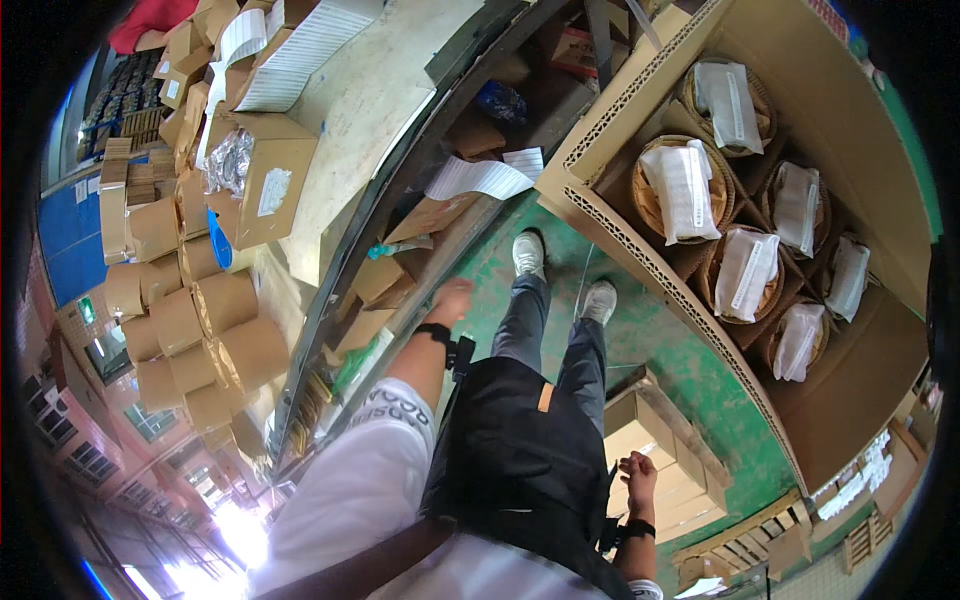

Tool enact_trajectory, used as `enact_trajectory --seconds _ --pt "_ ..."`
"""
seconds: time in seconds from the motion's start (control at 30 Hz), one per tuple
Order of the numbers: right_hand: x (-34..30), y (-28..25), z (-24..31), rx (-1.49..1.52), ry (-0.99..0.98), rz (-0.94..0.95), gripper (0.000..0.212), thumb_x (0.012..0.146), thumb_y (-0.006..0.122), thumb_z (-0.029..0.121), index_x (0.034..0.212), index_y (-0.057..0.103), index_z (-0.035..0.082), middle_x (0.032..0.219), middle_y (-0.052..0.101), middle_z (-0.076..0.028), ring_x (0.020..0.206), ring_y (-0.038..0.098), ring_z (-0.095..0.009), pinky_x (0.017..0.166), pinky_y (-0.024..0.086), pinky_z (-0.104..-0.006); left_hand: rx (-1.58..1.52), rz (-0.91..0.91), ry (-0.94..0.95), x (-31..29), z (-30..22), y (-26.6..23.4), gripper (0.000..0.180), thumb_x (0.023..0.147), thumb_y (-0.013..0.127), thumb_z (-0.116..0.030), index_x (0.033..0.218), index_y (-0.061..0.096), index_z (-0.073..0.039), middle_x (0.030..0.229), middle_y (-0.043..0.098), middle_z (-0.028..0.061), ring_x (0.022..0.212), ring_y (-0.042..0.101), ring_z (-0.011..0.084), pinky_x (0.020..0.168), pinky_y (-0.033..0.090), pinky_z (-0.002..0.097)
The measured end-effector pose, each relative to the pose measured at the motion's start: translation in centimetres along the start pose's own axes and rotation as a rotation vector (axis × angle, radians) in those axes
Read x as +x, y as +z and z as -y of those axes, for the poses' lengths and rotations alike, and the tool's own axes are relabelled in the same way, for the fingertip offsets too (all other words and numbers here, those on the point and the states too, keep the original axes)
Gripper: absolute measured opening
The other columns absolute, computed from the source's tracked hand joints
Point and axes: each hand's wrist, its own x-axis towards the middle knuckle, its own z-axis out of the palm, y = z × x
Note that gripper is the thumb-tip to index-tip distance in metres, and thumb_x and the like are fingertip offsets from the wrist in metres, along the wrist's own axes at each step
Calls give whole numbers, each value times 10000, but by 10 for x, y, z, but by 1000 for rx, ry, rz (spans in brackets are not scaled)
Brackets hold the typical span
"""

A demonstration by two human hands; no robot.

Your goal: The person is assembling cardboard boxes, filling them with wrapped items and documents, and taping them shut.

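Left grip (452, 300): in the head view I have it out past the bench's long side, above the green floor; it is blurred, so I cannot tell whether my fingers are together or apart.
Right grip (638, 480): low on my right, fingers loosely curled, beside the stacked cartons (650, 440); I see nothing in it, but cannot tell whether the fingertips meet.
Open carton (835, 110): large and brown, ahead to my right, its thick corrugated rim slanting across the view; both grips are well apart from it.
White packets (682, 195): six inside the open carton, each on a round brown container, dividers between them.
Bench (360, 110): pale top along my left, bounded by a dark edge that bends with the lens; my left grip is near that edge.
Bench load: a carton (275, 185) with clear plastic at its mouth, and a crowd of brown cardboard pieces (205, 310) farther left.
Under the bench: a printed paper strip (480, 178) lies over cardboard, close to the walkway.
Green floor (655, 340): my open room, a lane between bench and open carton, my shoes (528, 254) in it; the stacked cartons and a wooden pallet (740, 540) bound it on the right.
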Motion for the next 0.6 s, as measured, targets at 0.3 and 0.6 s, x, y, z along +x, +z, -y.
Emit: enact_trajectory --seconds 0.3,0.6 --pt "10 -31 -25 -74 99 -137 184 937 548 254 1029 574 96 863 666 -42 749 628 -132 605 467 -281 -499 -222 -551 24 -56 -30 208 899 578 -269 1072 585 -153 923 622 4 800 612 151 657 496 335" --pt "5 -9 65 -217 -167 -42 214 921 536 180 1065 585 29 868 648 -50 751 621 -135 582 460 -263 331 547 251 -125 -133 20 226 836 560 -244 796 596 -24 722 607 172 721 593 344 662 460 421"
